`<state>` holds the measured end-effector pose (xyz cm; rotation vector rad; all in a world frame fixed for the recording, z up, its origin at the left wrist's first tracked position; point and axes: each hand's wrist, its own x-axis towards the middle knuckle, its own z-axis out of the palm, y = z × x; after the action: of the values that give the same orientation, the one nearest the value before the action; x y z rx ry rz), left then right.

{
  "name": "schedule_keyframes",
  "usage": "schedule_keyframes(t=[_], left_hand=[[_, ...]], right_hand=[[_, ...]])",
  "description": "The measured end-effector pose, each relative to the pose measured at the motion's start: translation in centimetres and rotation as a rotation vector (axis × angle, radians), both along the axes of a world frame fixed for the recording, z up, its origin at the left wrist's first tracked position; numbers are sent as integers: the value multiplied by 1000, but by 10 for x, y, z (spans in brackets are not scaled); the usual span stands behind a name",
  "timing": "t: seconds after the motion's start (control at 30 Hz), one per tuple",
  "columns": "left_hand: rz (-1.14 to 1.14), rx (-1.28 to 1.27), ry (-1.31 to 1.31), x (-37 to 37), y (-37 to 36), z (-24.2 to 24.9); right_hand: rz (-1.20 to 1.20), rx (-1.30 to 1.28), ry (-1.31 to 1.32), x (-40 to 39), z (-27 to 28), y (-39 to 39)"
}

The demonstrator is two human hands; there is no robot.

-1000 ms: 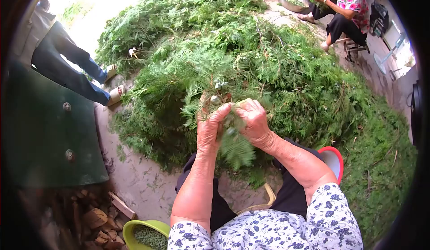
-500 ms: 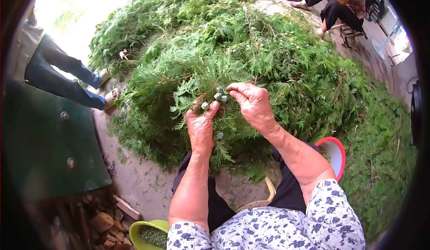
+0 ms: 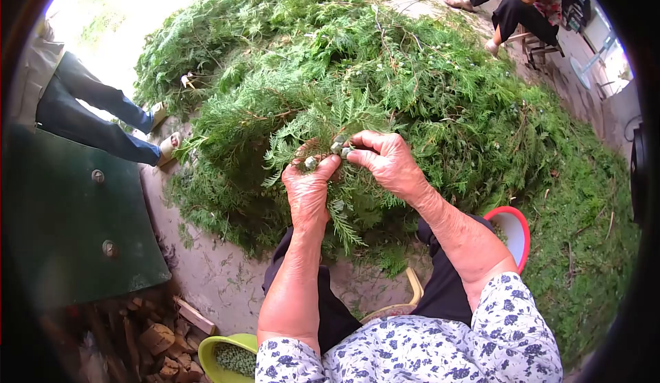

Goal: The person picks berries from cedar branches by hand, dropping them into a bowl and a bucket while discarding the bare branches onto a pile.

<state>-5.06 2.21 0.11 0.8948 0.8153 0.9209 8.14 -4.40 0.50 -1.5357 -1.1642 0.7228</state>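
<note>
My left hand (image 3: pixel 307 189) is closed around a leafy green sprig (image 3: pixel 292 139) that bears several pale round cones (image 3: pixel 336 147). The sprig's leaves stick out above and below my fingers. To the right of it, my right hand (image 3: pixel 388 163) pinches at the cones, with thumb and forefinger on one at the cluster's right side. Both hands are over the near part of a large pile of green branches (image 3: pixel 440 94).
A yellow-green bowl (image 3: pixel 206 355) of green cones stands at lower left, by chopped wood (image 3: pixel 158 340). A red-rimmed basin (image 3: pixel 526 235) is right of my knee. One person (image 3: pixel 103 101) stands left beside a green panel (image 3: pixel 75 211); another (image 3: pixel 519 12) sits at upper right.
My right hand has moved slightly left and down, from just beside the cone cluster onto it. My left hand and the sprig have shifted only slightly.
</note>
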Motion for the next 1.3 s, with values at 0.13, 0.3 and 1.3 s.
schedule_keyframes(t=[0.13, 0.3, 1.3], left_hand=[[2, -39, 19, -1, 1, -1], [75, -13, 58, -3, 3, 1], [-205, 90, 262, 0, -6, -5]], right_hand=[[69, -86, 522, 2, -1, -5], [115, -37, 946, 6, 7, -11], [-7, -129, 475, -3, 8, -2]])
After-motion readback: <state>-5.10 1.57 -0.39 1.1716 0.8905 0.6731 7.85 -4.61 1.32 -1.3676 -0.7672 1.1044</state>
